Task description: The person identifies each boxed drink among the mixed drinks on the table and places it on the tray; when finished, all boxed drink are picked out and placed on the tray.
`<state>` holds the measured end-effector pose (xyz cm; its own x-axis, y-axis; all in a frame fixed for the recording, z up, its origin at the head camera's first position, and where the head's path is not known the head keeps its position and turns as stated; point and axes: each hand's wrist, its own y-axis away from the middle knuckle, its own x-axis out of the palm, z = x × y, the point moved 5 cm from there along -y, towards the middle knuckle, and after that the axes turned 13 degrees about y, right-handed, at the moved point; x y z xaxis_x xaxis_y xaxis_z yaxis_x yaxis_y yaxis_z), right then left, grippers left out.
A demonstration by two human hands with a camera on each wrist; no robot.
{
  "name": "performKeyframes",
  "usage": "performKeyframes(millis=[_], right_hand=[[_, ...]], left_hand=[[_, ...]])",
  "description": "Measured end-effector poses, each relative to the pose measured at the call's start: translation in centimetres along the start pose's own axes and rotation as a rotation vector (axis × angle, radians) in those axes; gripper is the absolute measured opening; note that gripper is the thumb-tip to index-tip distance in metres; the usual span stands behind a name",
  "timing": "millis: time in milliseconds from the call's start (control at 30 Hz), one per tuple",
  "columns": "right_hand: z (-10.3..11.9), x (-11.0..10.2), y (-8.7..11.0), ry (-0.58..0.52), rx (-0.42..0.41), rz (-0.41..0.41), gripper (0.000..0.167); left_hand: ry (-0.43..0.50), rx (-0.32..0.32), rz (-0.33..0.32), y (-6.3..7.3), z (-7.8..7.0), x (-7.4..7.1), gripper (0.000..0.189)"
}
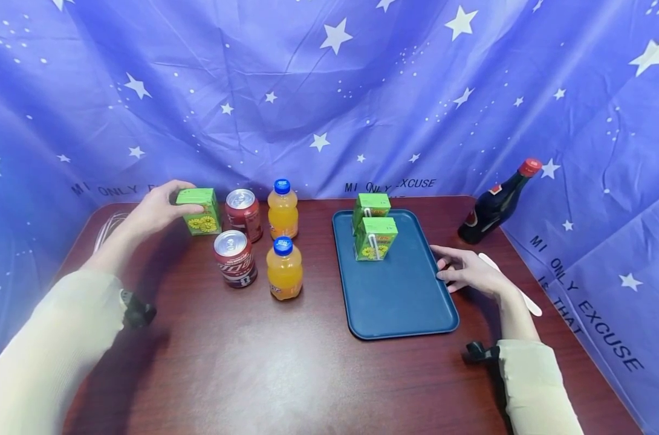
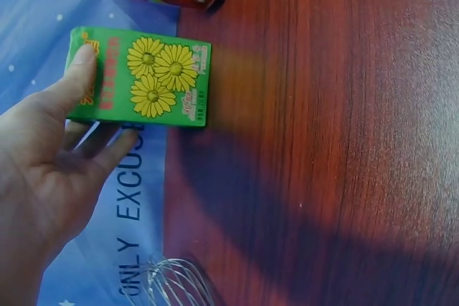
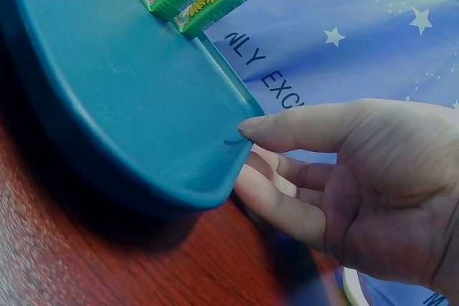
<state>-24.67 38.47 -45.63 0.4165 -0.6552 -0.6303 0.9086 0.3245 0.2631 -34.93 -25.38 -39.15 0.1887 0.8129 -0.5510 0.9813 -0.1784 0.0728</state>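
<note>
My left hand grips a green drink carton with yellow flowers on it, at the back left of the table. In the left wrist view the thumb lies over the carton's front near its top, with the fingers around the other side. A blue tray lies right of the middle, bearing two more green cartons, one behind the other. My right hand pinches the tray's right edge. The right wrist view shows the thumb at the rim and the fingers curled below it.
Two red cans and two orange juice bottles with blue caps stand between the held carton and the tray. A dark bottle with a red cap stands at the back right. A whisk lies at the left, a white utensil right of the tray.
</note>
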Motion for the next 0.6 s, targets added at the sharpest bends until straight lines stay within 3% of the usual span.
performKeyframes(millis=[600], right_hand=[[0.0, 0.0, 0.0, 0.012, -0.011, -0.011, 0.073]], left_hand=[[0.111, 0.035, -0.001, 0.1, 1.2, 0.5, 0.074]])
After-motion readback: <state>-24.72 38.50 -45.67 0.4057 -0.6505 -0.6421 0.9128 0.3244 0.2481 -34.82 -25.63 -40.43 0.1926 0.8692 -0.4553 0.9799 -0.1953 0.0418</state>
